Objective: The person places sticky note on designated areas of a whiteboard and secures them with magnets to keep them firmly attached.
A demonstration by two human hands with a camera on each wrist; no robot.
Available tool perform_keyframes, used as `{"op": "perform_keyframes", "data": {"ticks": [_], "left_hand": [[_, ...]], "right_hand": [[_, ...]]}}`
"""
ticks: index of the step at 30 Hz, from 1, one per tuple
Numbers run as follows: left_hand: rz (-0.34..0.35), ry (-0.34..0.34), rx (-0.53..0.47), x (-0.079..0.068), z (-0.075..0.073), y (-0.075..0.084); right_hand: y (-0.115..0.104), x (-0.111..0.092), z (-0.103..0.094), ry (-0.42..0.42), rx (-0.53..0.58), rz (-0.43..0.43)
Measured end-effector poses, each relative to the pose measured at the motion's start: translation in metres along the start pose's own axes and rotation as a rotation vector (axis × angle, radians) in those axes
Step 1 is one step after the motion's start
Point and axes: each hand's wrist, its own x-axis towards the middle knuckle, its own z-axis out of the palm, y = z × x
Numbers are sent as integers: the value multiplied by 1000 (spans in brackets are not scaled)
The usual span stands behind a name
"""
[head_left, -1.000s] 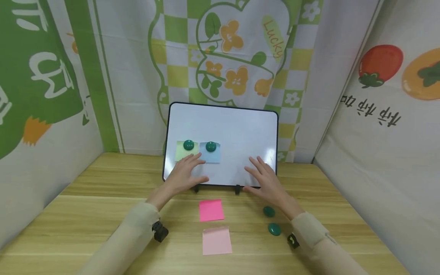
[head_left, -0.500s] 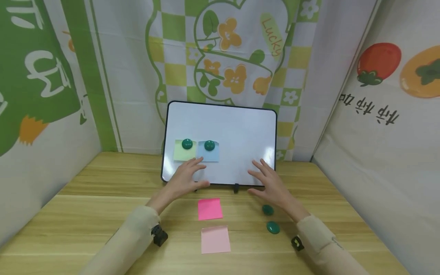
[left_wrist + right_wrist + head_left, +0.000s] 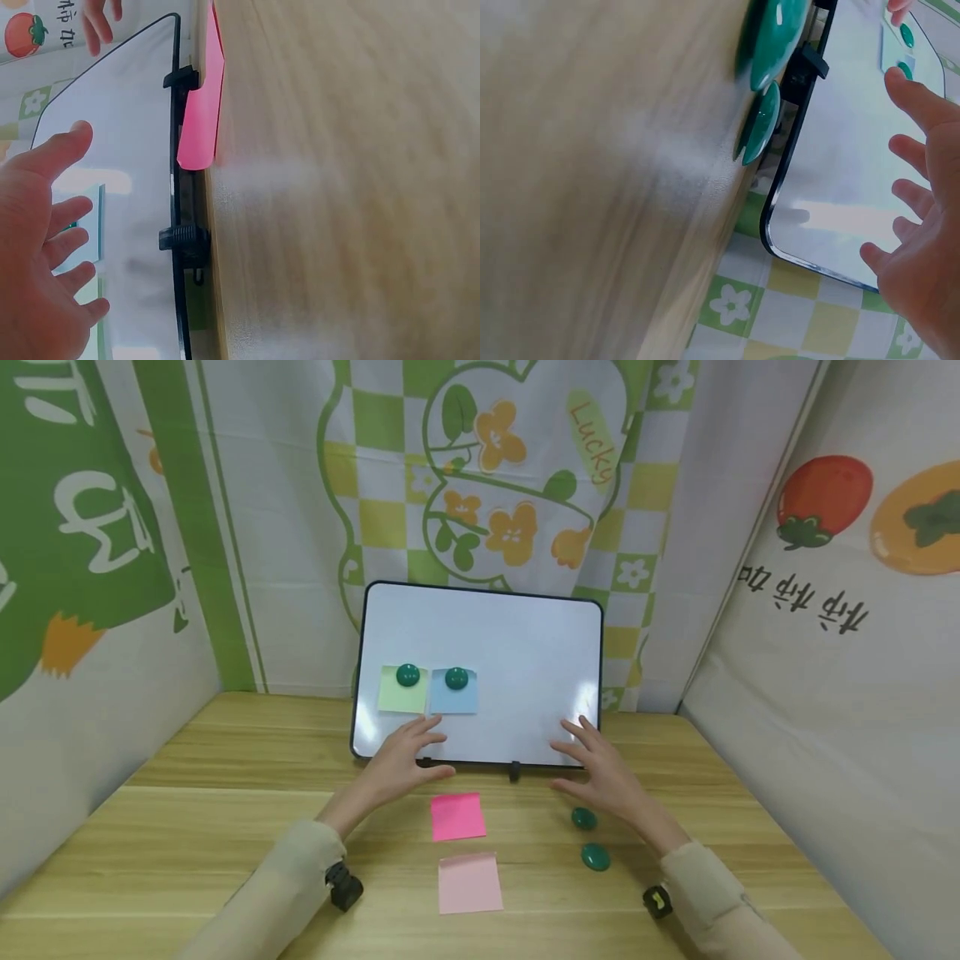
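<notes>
A whiteboard point(image 3: 525, 652) with a dark frame stands on the table, leaning back on small black feet. On its left part a green sticky note point(image 3: 401, 697) and a blue sticky note point(image 3: 454, 700) hang side by side, each under a round green magnet point(image 3: 408, 675). My left hand point(image 3: 401, 762) hovers in front of the board's lower left with spread fingers, holding nothing. In front of the lower right, my right hand point(image 3: 603, 772) is likewise spread and holds nothing. Between the forearms lie a bright pink sticky note point(image 3: 458, 817) and a pale pink sticky note point(image 3: 470, 883).
Two loose green magnets, a farther magnet point(image 3: 583, 818) and a nearer magnet point(image 3: 596, 857), lie on the wooden table point(image 3: 225, 827) beside the right forearm. A patterned curtain point(image 3: 510, 485) hangs behind the board, with printed cloth walls on both sides.
Both hands have drawn back a little from the board, toward the body. The right hand has also shifted slightly to the right. Notes and magnets stay where they were.
</notes>
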Motion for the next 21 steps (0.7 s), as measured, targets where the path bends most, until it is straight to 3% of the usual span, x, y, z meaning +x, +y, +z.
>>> {"op": "perform_keyframes", "data": {"ticks": [5,11,21], "left_hand": [[-20,-1,-31,-3,-1,0],[-47,-45,-43,-6,1,0],[20,-129,-32,-9,1,-1]], "right_hand": [[3,-6,-2,1,31,26],[3,-13,-7,-64,53,44],[1,-22,-20,-191,151,151]]}}
